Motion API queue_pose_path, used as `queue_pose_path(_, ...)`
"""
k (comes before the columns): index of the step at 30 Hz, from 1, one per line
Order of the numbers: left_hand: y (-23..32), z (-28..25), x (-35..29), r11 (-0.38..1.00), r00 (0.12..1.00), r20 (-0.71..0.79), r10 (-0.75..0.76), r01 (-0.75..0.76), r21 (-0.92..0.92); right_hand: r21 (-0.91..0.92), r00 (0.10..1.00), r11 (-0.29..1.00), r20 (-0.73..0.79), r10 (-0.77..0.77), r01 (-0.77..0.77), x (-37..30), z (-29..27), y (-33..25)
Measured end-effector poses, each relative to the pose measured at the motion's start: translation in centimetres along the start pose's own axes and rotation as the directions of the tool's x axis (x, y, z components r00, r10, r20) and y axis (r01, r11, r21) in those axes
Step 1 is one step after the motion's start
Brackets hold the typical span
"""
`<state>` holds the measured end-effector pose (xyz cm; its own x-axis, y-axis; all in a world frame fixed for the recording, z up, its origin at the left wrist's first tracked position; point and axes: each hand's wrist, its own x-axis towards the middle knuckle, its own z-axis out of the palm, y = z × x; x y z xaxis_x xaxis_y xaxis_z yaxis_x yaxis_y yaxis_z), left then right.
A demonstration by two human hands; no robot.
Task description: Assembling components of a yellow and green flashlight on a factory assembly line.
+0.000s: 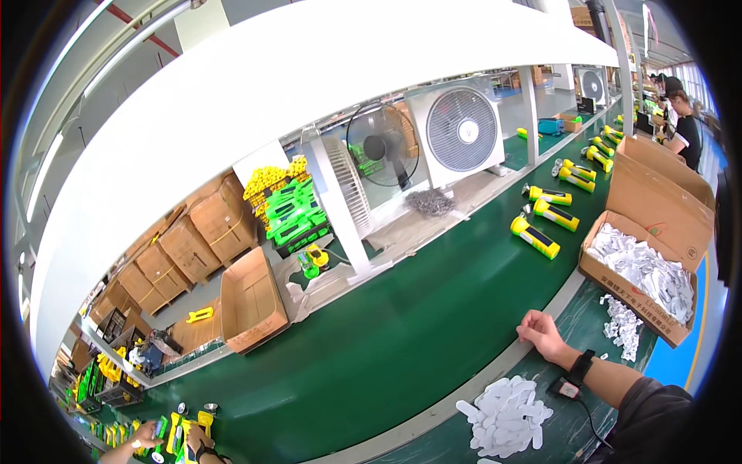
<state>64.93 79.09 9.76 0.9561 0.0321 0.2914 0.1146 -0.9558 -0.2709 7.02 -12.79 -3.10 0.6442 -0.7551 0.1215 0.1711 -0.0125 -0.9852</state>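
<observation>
My right hand (542, 336) reaches in from the right, a dark watch on its wrist. Its fingers are curled in, and no object shows in them. It hovers over the near edge of the green conveyor belt (402, 340). Below it, a heap of flat, elongated white plastic pieces (506, 417) lies on the green worktop. Right of the hand is a pile of small white parts (622, 329). Behind that pile stands an open cardboard box (630, 298) filled with white pieces. My left hand is out of view.
Yellow-and-green flashlights (535, 236) lie along the belt's far right. A co-worker's hands (199, 442) handle similar ones at lower left. Beyond the belt are fans (462, 129), an empty carton (255, 301) and green parts (297, 213). A black cable (593, 425) crosses the worktop.
</observation>
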Motion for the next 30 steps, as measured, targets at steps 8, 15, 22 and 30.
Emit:
queue_pose_path(8, 20.6, 8.1, -9.5, 0.95, 0.926, 0.214, 0.311, -0.31, -0.039, 0.0, 0.999, 1.0, 0.038, 0.007, -0.007, -0.2, -0.3, -0.3)
queue_pose_path(15, 31.8, -15.6, -14.5, 0.792, 0.814, -0.029, 0.581, -0.573, -0.212, 0.145, 0.999, 0.989, 0.008, -0.034, 0.033, 0.5, -1.3, 0.2)
queue_pose_path(22, 42.3, -30.8, -26.9, 0.765, 0.818, 0.126, 0.561, -0.455, -0.456, 0.18, 0.997, 0.984, 0.08, -0.006, -0.009, 0.8, -0.4, -0.7)
queue_pose_path(30, 58.0, -32.5, -45.0, 0.163, 0.484, 0.294, 0.824, 0.293, -0.942, 0.322, 0.994, 0.945, 0.11, 0.022, -0.057, 1.5, -1.2, 0.6)
